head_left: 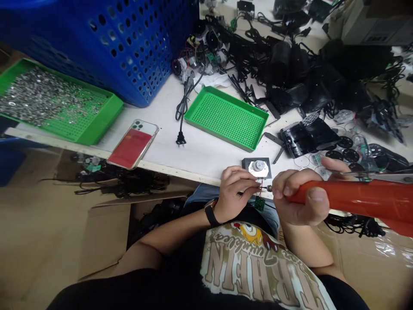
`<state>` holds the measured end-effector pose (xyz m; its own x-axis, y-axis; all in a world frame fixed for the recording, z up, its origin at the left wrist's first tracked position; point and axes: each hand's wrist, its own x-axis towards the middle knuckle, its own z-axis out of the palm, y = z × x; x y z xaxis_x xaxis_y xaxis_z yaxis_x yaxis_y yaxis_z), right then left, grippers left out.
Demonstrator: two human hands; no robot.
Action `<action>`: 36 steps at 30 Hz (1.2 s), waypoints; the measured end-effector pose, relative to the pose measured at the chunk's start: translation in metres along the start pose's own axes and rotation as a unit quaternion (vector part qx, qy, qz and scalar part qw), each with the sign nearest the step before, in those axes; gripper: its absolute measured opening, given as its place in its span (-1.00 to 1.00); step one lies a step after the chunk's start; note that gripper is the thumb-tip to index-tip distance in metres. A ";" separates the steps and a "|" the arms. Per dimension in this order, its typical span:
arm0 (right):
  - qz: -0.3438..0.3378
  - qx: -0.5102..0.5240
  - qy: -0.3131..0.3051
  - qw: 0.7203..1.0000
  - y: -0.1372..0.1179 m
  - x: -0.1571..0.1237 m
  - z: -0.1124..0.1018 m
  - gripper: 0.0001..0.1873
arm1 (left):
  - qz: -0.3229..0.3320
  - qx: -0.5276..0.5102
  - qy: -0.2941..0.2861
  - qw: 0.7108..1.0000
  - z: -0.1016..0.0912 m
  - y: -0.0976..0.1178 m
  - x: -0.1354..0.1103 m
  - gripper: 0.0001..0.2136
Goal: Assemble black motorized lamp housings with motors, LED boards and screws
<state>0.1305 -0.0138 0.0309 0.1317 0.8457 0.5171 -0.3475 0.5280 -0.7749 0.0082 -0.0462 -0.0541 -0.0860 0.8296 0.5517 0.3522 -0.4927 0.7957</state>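
Observation:
My right hand (pixel 301 196) is wrapped round the red handle of a tool (pixel 355 200) whose metal tip (pixel 267 187) points left. My left hand (pixel 237 191) is closed in a pinch on thin red and black wires (pixel 260 184) right at that tip. A small green circuit board (pixel 259 203) hangs from the wires just below. Behind the hands, at the table's front edge, lies a small motor (pixel 257 167) on a grey square plate. A black watch is on my left wrist.
An empty green mesh tray (pixel 226 117) lies on the white table. Another green tray (pixel 54 101) at left holds several small metal parts, beside a blue perforated crate (pixel 129 43). A phone (pixel 134 143) overhangs the edge. Black cables, housings and discs (pixel 322 86) crowd the right.

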 end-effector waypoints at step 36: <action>0.048 -0.177 -0.077 0.980 0.073 0.013 -0.016 -0.64 | -0.070 0.032 -0.082 0.994 0.018 -0.035 0.018 -0.72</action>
<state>0.1212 0.0374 -0.0247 -0.0373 0.8859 0.4625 -0.0031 0.4627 -0.8865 0.0108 -0.0097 -0.0763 0.0126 0.9234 0.3836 0.4059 -0.3554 0.8420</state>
